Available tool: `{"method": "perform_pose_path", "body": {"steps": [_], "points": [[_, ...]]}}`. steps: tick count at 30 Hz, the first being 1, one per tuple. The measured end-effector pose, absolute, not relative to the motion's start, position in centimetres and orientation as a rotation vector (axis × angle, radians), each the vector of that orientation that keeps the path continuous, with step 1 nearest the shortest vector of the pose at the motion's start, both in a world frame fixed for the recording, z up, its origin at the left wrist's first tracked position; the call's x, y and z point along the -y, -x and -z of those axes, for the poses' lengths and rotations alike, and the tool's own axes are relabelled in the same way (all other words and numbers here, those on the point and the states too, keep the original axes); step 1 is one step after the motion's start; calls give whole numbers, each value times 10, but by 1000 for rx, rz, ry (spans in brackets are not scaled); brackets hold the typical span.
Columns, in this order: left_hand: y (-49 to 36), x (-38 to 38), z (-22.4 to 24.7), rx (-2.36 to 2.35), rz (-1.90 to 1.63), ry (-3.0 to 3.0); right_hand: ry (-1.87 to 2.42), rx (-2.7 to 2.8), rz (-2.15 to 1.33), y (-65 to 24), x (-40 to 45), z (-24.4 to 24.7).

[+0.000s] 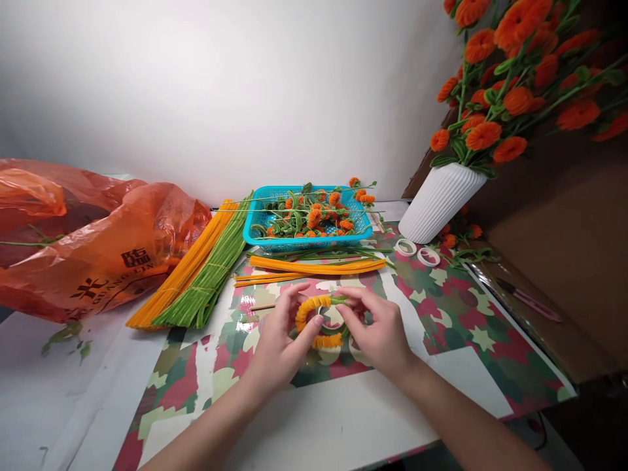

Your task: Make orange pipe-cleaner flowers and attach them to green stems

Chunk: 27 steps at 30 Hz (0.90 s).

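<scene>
A yellow-orange coiled pipe cleaner [328,341], bent into an open ring, is held up over the table between both hands. My left hand [282,337] pinches it at the left, thumb pressed to its inner side. At its upper right end, my right hand [380,327] has thumb and fingers closed on a green part [339,300], which they partly cover. A pale ring shape shows through the coil; I cannot make out what it is. Just beyond the hands lie loose yellow pipe cleaners [318,266] and dark green stems.
A blue basket [309,245] holds orange flowers and green stems. Left of it lie yellow [181,271] and green [206,281] pipe-cleaner bundles beside an orange plastic bag [112,248]. To the right are two white tape rolls [428,257], a white vase [439,203] of orange flowers and a cutter [530,301].
</scene>
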<state>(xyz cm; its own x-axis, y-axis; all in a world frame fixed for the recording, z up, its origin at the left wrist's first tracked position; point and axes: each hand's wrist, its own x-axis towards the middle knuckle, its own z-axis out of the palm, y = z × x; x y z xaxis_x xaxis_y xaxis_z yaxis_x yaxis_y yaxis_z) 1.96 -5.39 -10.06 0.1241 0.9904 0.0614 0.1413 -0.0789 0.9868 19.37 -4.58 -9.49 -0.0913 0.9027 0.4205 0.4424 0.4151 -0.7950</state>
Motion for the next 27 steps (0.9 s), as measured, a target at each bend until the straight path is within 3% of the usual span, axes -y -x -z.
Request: {"method": "perform_pose_path", "body": {"steps": [9, 20, 27], "points": [[-16, 48, 98, -1298, -1309, -1166, 1248, 1168, -1102, -186, 45, 98], [-15, 52, 103, -1381, -1357, -1624, 1163, 1501, -512, -191, 48, 102], [-15, 50, 101, -1361, -1267, -1948, 1080, 1657, -360, -191, 44, 99]]}}
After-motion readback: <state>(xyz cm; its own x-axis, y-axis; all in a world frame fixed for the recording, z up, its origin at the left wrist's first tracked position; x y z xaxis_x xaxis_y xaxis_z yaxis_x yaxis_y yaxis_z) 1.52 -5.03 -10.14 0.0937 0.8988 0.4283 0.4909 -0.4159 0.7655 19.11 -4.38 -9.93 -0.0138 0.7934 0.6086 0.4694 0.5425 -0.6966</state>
